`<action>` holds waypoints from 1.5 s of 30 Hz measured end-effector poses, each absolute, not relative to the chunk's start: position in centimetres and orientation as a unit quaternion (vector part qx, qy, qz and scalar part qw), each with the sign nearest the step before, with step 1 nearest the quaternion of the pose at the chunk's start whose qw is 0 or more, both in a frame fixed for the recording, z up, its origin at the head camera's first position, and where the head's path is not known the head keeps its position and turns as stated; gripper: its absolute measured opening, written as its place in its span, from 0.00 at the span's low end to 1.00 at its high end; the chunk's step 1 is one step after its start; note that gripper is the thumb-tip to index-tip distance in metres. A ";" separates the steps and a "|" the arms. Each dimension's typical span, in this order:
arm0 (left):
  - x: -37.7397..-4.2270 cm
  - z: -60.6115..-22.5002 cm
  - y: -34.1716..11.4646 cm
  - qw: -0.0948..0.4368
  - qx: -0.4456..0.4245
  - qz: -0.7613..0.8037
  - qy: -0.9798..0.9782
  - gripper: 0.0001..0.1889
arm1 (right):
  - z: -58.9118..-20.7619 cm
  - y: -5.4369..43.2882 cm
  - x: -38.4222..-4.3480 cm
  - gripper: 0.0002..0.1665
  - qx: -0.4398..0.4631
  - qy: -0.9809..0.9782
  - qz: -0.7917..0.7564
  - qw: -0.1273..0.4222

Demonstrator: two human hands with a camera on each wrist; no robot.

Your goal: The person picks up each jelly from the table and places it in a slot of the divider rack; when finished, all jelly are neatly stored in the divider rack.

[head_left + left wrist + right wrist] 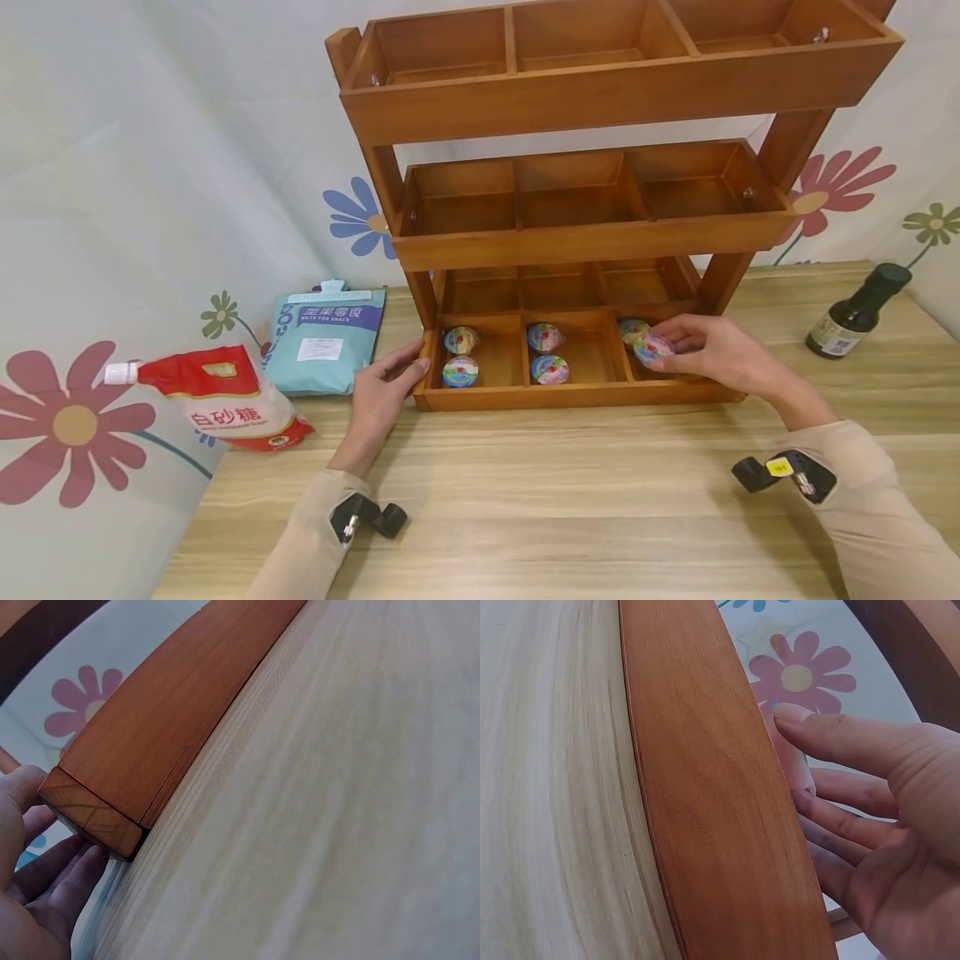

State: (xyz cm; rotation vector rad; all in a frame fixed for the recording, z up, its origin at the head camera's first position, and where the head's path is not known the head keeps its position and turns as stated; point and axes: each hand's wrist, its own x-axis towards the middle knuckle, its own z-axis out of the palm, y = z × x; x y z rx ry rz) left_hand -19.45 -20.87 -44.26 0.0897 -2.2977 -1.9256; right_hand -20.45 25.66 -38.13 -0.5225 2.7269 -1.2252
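My right hand pinches a jelly cup with a pink and blue lid, over the bottom tier's right compartment. Another jelly cup lies behind it, partly covered. In the right wrist view, the thumb and fingers are around the cup, behind the front board. My left hand grips the front left corner of the wooden rack; its thumb and fingers lie about the end board in the left wrist view. Two cups sit in the left compartment, two more in the middle one.
A teal nut snack bag and a red and white sugar pouch lie left of the rack. A dark bottle stands to the right. Higher tiers of the rack overhang the bottom one. A flowered cloth hangs behind.
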 end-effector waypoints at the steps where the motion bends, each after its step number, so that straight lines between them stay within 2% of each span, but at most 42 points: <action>1: -19.4 -44.2 -20.9 0.072 0.030 -0.641 -0.764 0.20 | -38.1 25.7 -20.5 0.28 -0.173 0.899 -0.399 0.055; 17: -19.4 -44.3 -20.7 0.076 0.028 -0.642 -0.763 0.20 | -39.0 26.0 -20.8 0.24 -0.184 0.900 -0.386 0.087; 45: -19.5 -44.2 -20.8 0.071 0.032 -0.637 -0.767 0.20 | -39.6 25.8 -21.0 0.21 -0.198 0.893 -0.395 0.085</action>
